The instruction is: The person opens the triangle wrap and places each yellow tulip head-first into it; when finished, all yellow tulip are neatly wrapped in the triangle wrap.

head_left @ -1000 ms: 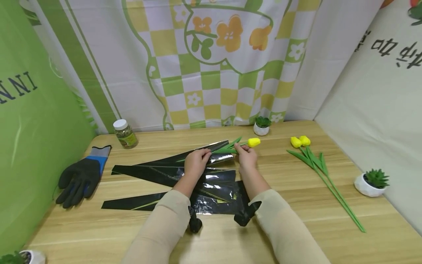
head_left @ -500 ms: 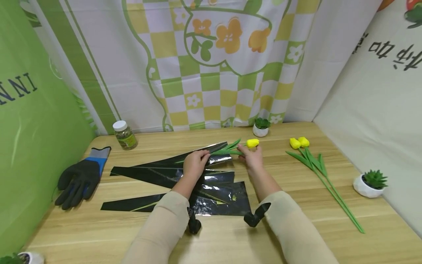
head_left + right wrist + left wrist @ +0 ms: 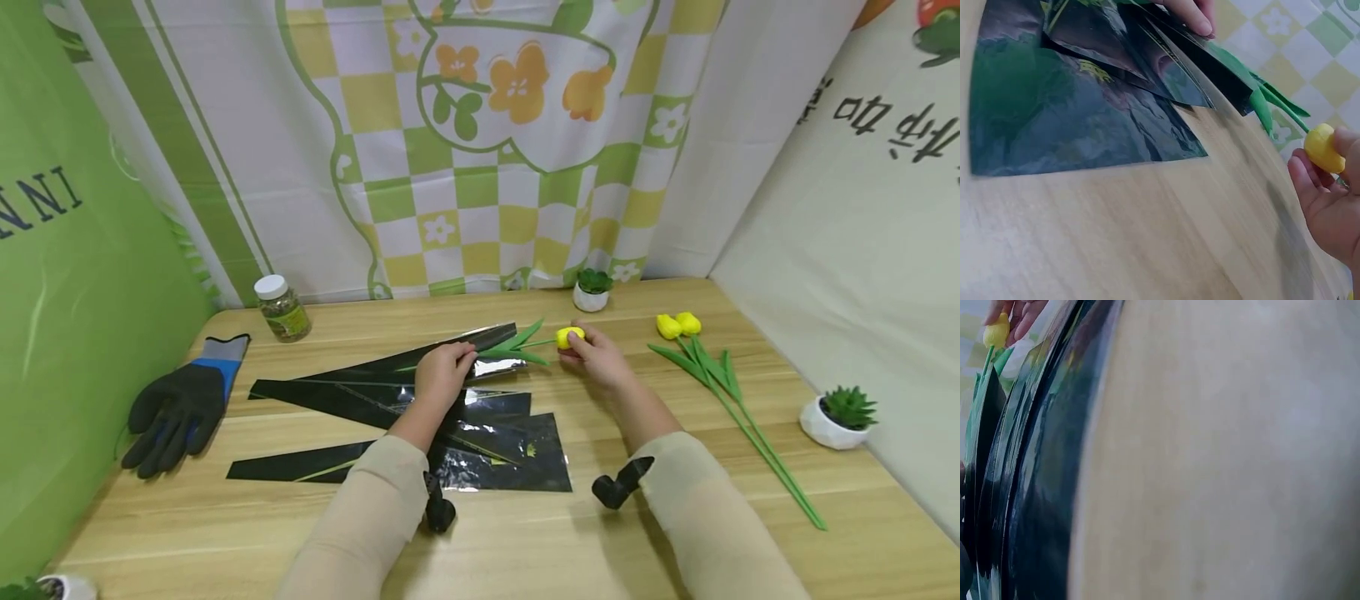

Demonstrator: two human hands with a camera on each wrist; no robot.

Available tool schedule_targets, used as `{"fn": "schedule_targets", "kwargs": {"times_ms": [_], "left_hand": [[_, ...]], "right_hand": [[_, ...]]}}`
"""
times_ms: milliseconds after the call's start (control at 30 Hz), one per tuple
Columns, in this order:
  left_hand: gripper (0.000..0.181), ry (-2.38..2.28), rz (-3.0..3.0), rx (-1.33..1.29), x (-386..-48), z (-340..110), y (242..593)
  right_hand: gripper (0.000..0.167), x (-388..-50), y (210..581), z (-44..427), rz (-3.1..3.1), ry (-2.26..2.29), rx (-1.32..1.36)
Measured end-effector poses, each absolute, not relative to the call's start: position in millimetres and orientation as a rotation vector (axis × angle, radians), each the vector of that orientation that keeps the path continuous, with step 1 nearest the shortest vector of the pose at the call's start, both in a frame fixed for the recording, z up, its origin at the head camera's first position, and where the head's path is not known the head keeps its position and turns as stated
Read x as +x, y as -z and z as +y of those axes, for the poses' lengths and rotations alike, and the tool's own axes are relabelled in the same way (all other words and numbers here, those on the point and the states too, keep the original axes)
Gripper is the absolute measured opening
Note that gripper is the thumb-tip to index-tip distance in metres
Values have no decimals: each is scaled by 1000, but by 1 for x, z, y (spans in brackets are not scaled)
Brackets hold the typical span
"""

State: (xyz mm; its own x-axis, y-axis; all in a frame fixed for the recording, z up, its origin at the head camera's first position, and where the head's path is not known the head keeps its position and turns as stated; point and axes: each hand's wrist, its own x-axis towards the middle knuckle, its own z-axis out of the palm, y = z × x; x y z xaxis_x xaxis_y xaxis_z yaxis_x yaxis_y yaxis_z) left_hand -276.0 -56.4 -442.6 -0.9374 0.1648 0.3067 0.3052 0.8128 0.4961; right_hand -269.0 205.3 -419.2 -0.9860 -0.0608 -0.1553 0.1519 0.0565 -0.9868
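Observation:
My right hand pinches the yellow bloom of an artificial tulip between thumb and fingers. The tulip's green leaves stick out of the mouth of a black, glossy flower sleeve, and its lower stem runs inside. With curled fingers my left hand grips that sleeve near its mouth; its palm side is hidden. More black sleeves lie fanned out flat under and below the left hand. In the left wrist view, the right hand's fingers touch the bloom from above.
Two more yellow tulips lie on the right of the wooden table. Small potted succulents stand at the right and at the back. A lidded jar and a dark work glove are on the left.
My right hand has moved right, from the leaves beside the sleeve's mouth to the bloom, which now sits slightly lower and nearer me. The left hand has stayed in place on the sleeve.

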Motion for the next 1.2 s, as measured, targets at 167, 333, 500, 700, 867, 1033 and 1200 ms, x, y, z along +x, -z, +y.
{"fn": "schedule_targets", "kwargs": {"times_ms": [167, 333, 500, 700, 867, 1033, 1200], "left_hand": [[27, 816, -2777, -369, -275, -56, 443], [27, 815, -2782, -371, -275, -55, 445], [26, 811, -2761, -386, -275, -55, 445], [25, 796, -2748, -407, -276, -55, 444], [24, 791, -2746, -410, -277, -54, 442], [23, 785, -2734, -413, -278, -54, 441], [22, 808, -2706, -425, -277, -53, 437]], "right_hand": [[54, -271, 422, 205, 2197, 2090, 109], [50, -275, 426, 201, 2219, 2036, 98], [52, -279, 427, 196, 2157, 2016, 76], [50, -284, 431, 188, 2199, 1980, 5], [47, -287, 432, 182, 2234, 1945, -24], [45, -290, 429, 176, 2336, 1817, -38], [42, -291, 422, 170, 2437, 1701, -57]]}}
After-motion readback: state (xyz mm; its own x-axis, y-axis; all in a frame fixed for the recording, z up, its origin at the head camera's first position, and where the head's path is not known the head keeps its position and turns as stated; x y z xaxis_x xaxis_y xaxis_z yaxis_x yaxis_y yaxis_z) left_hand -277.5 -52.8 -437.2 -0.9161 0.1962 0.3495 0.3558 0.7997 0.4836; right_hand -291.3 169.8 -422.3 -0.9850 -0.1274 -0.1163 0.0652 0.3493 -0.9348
